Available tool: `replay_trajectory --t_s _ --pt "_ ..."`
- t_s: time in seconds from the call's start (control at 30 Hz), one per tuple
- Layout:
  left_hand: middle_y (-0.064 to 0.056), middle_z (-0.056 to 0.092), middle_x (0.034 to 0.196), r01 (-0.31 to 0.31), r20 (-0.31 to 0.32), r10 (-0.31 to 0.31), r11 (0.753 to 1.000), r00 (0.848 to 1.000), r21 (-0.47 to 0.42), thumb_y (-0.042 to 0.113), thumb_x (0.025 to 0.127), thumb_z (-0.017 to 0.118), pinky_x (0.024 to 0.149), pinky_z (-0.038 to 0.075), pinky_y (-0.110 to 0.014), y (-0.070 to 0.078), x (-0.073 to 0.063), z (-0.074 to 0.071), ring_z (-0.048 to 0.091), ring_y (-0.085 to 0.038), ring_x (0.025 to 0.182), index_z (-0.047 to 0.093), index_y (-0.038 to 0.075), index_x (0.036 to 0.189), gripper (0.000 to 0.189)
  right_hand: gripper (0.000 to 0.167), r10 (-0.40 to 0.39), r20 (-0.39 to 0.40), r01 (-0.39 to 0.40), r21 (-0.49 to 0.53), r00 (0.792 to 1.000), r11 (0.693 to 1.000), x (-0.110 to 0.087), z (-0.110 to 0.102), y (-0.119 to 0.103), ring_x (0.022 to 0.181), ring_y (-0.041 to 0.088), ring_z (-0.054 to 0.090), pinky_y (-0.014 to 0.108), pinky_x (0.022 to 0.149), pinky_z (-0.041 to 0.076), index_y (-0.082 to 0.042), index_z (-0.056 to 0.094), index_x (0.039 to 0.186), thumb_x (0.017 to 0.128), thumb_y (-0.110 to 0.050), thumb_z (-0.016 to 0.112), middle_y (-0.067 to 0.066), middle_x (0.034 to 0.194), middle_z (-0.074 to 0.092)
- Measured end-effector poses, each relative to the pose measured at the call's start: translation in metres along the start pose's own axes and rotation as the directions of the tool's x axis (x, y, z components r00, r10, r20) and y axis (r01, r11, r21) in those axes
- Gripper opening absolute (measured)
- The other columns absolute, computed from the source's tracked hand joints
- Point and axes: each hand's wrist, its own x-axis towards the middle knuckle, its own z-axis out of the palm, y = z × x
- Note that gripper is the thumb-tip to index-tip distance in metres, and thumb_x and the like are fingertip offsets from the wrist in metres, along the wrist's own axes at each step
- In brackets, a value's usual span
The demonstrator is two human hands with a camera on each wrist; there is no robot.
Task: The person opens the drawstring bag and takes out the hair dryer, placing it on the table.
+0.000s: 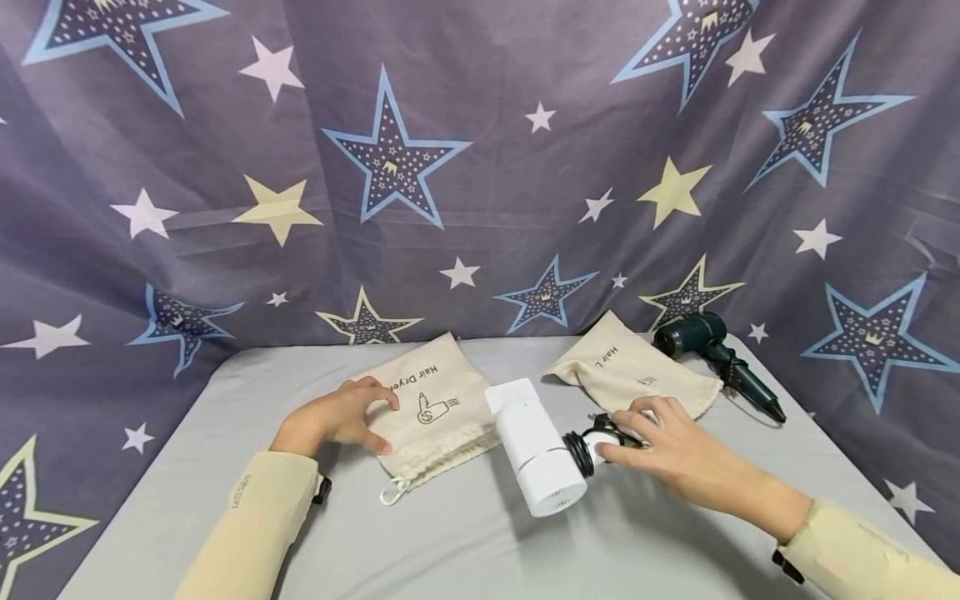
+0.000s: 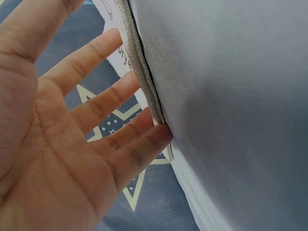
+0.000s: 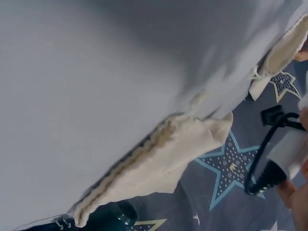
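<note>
My right hand [image 1: 675,454] grips a white hair dryer [image 1: 534,450] by its handle, over the middle of the table. Black cord [image 1: 578,454] is wound round the handle, with the plug near my fingers; the right wrist view shows the handle [image 3: 288,154] at its right edge. A beige cloth drawstring bag [image 1: 442,375], printed "Hair Dryer", lies flat to the left of the dryer, its gathered mouth toward me. At this bag's left edge is my left hand [image 1: 341,417], its fingers spread; in the left wrist view the fingertips [image 2: 130,82] meet the bag's edge.
A second beige bag [image 1: 637,367] lies at the back right. Beside it is a dark green hair dryer [image 1: 690,335] with its cord on the handle. A star-patterned curtain [image 1: 480,167] hangs behind the grey-covered table [image 1: 420,550].
</note>
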Motion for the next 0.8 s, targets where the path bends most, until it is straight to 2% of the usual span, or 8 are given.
replay_trajectory --t_s 0.17,0.33,0.43,0.57,0.63,0.8 --pt "-0.011 0.057 0.131 -0.005 -0.004 0.005 1.000 1.000 -0.005 0.038 0.067 0.094 0.105 0.041 -0.062 0.001 0.000 0.000 0.049 -0.041 0.123 0.068 0.023 0.116 0.058 0.066 0.083 0.011 -0.083 -0.043 0.996 0.996 0.009 0.007 0.002 0.106 0.035 0.052 0.053 0.080 0.046 -0.028 0.060 0.136 0.080 0.003 0.046 0.012 0.124 0.059" --pt "-0.011 0.057 0.131 -0.004 -0.002 0.004 1.000 1.000 -0.012 0.037 0.067 0.094 0.104 0.041 -0.063 0.002 -0.001 -0.001 0.048 -0.041 0.123 0.068 0.022 0.116 0.058 0.061 0.189 0.013 -0.187 -0.099 0.982 0.977 0.027 0.019 0.003 0.101 0.039 0.054 0.053 0.072 0.046 -0.025 0.058 0.137 0.082 0.002 0.058 0.014 0.128 0.058" --pt "-0.012 0.057 0.132 -0.003 -0.002 0.003 1.000 1.000 -0.015 0.037 0.066 0.094 0.104 0.041 -0.063 0.002 -0.001 0.001 0.048 -0.041 0.124 0.068 0.022 0.116 0.058 0.069 0.263 0.025 -0.259 -0.098 0.965 0.961 0.039 0.025 0.003 0.102 0.041 0.053 0.053 0.071 0.045 -0.025 0.056 0.140 0.079 0.007 0.060 0.014 0.137 0.056" --pt "-0.011 0.057 0.133 0.001 -0.001 -0.001 1.000 1.000 -0.007 0.038 0.066 0.094 0.105 0.040 -0.063 0.001 0.000 0.002 0.048 -0.042 0.125 0.068 0.024 0.116 0.058 0.068 0.348 0.054 -0.342 -0.100 0.936 0.934 0.053 0.033 0.002 0.105 0.042 0.053 0.053 0.073 0.044 -0.029 0.055 0.141 0.084 0.008 0.060 0.014 0.141 0.054" --pt "-0.011 0.056 0.133 0.003 -0.001 -0.003 1.000 1.000 -0.006 0.038 0.066 0.094 0.105 0.040 -0.063 0.001 0.000 0.002 0.048 -0.041 0.125 0.068 0.024 0.117 0.058 0.062 0.384 0.066 -0.376 -0.108 0.921 0.920 0.059 0.038 0.001 0.104 0.042 0.052 0.051 0.072 0.043 -0.030 0.053 0.141 0.090 0.003 0.062 0.015 0.138 0.055" --pt "-0.010 0.057 0.132 0.004 -0.003 -0.004 1.000 1.000 -0.009 0.038 0.066 0.094 0.105 0.040 -0.063 0.000 0.000 0.002 0.048 -0.041 0.125 0.068 0.024 0.117 0.059 0.062 0.455 0.076 -0.442 -0.141 0.887 0.886 0.074 0.049 -0.001 0.096 0.042 0.051 0.047 0.066 0.041 -0.031 0.051 0.138 0.087 0.001 0.067 0.014 0.123 0.058"
